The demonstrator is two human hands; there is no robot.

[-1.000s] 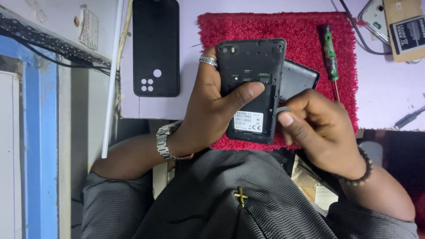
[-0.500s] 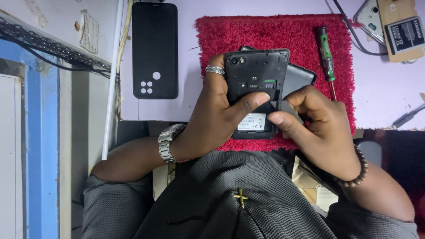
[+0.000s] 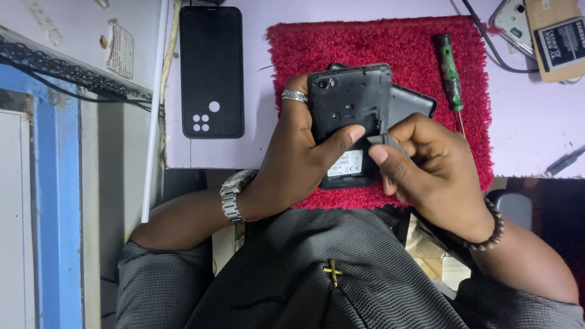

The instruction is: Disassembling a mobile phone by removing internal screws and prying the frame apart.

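Surface: a pale table (image 3: 524, 122) carried a red mat (image 3: 365, 42).
Left hand (image 3: 298, 158): its grip was wrapped round an opened black phone (image 3: 348, 103), thumb pressed on the back.
Right hand (image 3: 432, 170): fingertips pinched together at the phone's right edge.
Beyond: a green screwdriver (image 3: 449, 70) lay on the mat; a black phone cover (image 3: 211, 70) lay left.

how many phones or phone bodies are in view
3: an opened black phone body held in both hands, a black phone lying flat left of the red mat, a white phone at the top right. More may be hidden.
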